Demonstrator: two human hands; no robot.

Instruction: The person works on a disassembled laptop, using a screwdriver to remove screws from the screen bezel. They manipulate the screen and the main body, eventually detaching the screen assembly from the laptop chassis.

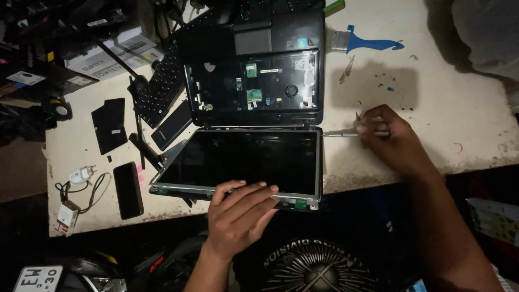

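Your left hand [240, 213] rests, fingers loosely spread, on the near edge of the laptop screen panel [238, 159], whose long axis runs left-right on the bench [459, 108], while your right hand [392, 135], just beside its right end, pinches a screwdriver [341, 134] pointing at it.

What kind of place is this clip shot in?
Likely a small electronics repair bench: an opened laptop with its detached screen panel, a loose keyboard, and a screwdriver in the right hand.

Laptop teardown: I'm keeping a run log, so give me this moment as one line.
left hand: on screen panel lower edge | right hand: holds screwdriver | laptop base: opened | keyboard: removed
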